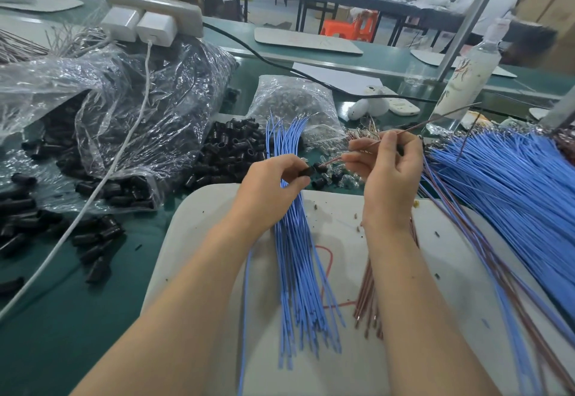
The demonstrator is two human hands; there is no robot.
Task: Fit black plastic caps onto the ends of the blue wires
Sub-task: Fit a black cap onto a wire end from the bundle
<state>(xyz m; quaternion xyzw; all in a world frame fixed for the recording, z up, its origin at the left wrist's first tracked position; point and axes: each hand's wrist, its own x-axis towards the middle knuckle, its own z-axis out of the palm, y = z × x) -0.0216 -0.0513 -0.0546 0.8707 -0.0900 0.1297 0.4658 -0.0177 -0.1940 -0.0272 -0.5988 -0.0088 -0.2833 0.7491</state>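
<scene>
My left hand (273, 184) pinches a black plastic cap (306, 172) between thumb and fingers. My right hand (385, 168) pinches a thin brown wire (435, 120) that runs up to the right; its near tip (331, 160) points at the cap's open end. A bundle of blue wires (298, 271) lies on the white board (435, 318) under my left hand. A far larger fan of blue wires (513, 190) spreads at the right. Loose black caps (230, 153) are heaped just beyond my hands.
A torn clear bag (124, 109) spills more black caps (93, 240) over the green table at the left. A white cable (102, 184) crosses them. A small bag of metal terminals (292, 103), brown wires (370, 296), a bottle (466, 75) and a power strip (155, 19) lie around.
</scene>
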